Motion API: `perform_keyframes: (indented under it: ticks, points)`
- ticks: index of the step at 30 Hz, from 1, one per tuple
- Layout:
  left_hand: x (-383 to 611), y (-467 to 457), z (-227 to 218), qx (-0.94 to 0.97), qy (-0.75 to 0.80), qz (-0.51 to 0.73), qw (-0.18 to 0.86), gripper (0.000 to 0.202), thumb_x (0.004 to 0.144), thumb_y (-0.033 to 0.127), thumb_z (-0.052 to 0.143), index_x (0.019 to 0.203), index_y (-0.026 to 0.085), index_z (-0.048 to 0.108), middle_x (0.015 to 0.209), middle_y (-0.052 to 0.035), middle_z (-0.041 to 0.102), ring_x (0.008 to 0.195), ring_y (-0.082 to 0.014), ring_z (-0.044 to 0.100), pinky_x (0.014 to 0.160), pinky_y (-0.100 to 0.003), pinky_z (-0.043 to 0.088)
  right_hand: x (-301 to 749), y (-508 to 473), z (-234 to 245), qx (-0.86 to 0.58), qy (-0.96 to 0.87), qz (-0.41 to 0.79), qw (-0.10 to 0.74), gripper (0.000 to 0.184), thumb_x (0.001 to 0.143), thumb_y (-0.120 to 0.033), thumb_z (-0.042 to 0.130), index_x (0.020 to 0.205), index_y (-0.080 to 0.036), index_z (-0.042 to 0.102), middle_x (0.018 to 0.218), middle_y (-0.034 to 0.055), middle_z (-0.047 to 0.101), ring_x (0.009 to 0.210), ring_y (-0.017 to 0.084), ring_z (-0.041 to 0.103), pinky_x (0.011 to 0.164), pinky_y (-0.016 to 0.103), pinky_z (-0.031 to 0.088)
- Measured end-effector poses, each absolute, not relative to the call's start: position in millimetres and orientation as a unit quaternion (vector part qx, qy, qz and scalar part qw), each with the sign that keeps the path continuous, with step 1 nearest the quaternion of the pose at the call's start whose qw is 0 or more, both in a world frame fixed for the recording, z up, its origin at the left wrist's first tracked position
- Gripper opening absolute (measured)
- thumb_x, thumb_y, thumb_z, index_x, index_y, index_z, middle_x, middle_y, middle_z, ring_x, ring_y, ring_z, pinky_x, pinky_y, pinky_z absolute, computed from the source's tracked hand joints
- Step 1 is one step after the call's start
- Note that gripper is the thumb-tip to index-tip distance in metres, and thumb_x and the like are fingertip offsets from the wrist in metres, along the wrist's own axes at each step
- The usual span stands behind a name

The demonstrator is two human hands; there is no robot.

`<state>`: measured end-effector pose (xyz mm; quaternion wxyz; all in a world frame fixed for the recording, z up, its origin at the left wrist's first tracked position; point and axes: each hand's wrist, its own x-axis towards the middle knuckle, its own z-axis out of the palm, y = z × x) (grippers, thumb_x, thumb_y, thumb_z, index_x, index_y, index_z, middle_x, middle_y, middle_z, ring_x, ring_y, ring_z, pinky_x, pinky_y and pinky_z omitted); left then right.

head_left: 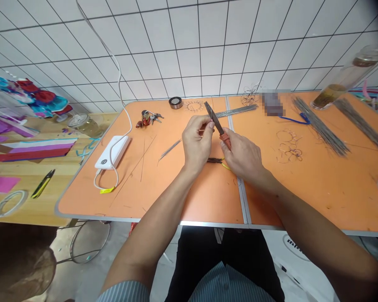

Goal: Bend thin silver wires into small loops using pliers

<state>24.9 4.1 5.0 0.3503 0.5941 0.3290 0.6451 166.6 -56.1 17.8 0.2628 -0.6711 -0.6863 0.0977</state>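
Observation:
My right hand is closed round the reddish handle of a file, whose flat dark blade slants up and to the left. Close against it, my left hand pinches what looks like a thin wire beside the blade; most of it is hidden by the fingers. Under my hands lie pliers with yellow handles, partly covered by my right hand. A bundle of straight metal wires rests behind my hands, and a few more wires stick out left of my left hand.
The orange table carries a white power bank with a cable, keys, black tape, bent wire shapes, wire bundles and a glass bottle. A yellow cutter lies on the wooden table at left. A tiled wall stands behind.

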Motion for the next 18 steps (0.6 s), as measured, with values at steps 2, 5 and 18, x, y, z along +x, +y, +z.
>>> perform_keyframes:
  ticks: [2,5,18]
  points:
    - [24,6,6,0.581,0.345,0.65,0.348,0.014,0.099,0.035,0.077,0.088,0.026,0.075,0.098,-0.0038,0.071,0.091,-0.0181,0.07,0.084,-0.029,0.058,166,-56,19,-0.672,-0.684,0.113,0.261,0.027,0.107,-0.027,0.049,0.129,-0.027,0.066,0.119,0.0089,0.082,0.099,0.032,0.071,0.067,0.038,0.038]
    - [22,10,7,0.549,0.352,0.658,0.378,0.018,0.099,0.038,0.079,0.087,0.025,0.073,0.091,-0.0022,0.07,0.084,-0.0158,0.07,0.081,-0.028,0.059,167,-55,19,-0.667,-0.687,0.122,0.259,0.026,0.109,-0.027,0.048,0.127,-0.027,0.067,0.12,0.0092,0.082,0.102,0.033,0.071,0.067,0.039,0.038]
    - [14,15,19,0.48,0.37,0.693,0.39,0.019,0.099,0.033,0.078,0.088,0.023,0.067,0.089,-0.0001,0.071,0.076,-0.0119,0.069,0.077,-0.025,0.061,170,-58,25,-0.637,-0.721,0.127,0.241,0.022,0.106,-0.025,0.051,0.121,-0.028,0.067,0.103,0.0074,0.078,0.098,0.032,0.066,0.067,0.038,0.037]
